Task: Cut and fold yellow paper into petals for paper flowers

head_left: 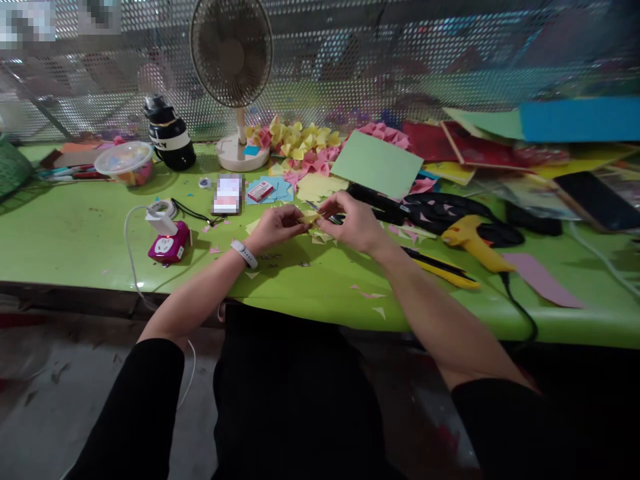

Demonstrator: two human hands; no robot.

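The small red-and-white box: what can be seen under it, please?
Blue paper spreads out from under the box; whatever lies directly beneath is covered and cannot be seen.

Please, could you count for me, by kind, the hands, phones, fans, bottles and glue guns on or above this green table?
Hands: 2 (left hand, right hand)
Phones: 2
Fan: 1
Bottle: 1
Glue gun: 1
Total: 7
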